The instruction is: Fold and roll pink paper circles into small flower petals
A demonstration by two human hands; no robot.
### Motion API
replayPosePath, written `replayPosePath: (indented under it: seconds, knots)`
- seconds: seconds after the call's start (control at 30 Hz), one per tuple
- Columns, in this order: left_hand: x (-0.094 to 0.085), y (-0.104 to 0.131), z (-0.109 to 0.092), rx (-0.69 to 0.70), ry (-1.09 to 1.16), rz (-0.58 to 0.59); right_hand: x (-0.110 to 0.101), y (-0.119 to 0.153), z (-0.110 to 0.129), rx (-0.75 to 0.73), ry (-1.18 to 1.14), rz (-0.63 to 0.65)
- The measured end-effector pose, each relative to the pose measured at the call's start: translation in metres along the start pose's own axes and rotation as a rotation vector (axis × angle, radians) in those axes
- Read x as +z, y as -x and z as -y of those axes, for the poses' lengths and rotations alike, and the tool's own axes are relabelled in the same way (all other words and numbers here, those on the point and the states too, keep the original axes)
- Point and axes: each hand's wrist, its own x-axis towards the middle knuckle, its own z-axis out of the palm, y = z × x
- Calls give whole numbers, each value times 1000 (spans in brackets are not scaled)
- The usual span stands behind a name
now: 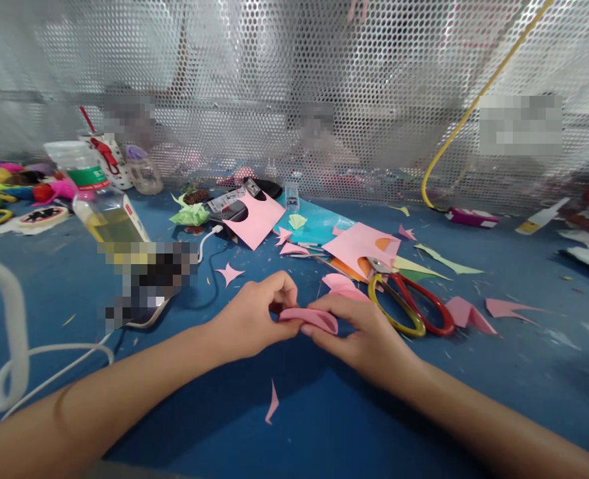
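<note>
Between both hands is a folded piece of pink paper [319,318] with a rounded edge. My left hand [259,313] pinches its left end, and my right hand [357,326] grips the right end between thumb and fingers. Just behind my right hand lie more pink paper pieces [344,286] with rounded edges. To the right of them, scissors [409,306] with one yellow and one red handle rest on the table, their blades partly over a pink sheet with cut-outs [364,247]. A thin pink scrap [272,402] lies in front of my hands.
On the left stand a bottle of yellowish liquid [108,216] and a phone [149,293] with a white cable [12,346]. Another cut pink sheet [257,216] and a blue sheet [319,223] lie behind. Pink scraps [469,314] are scattered right. A perforated metal screen [254,73] closes the back.
</note>
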Motion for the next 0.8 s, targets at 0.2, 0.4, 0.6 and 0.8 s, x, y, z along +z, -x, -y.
replayPosePath:
  seconds: [0.2,0.4,0.6,0.8]
  knots:
    - [-3,-1,1,-20,39,-1,4,1,0,148,-116,-94]
    - [-6,-1,-4,-43,105,-134,-5,-5,8,346,-362,-327]
    - [-10,-1,-10,-61,209,-247,-20,-12,-11,384,-489,-569]
    - [-3,5,-5,-51,290,-143,-5,-4,-12,220,-385,-137]
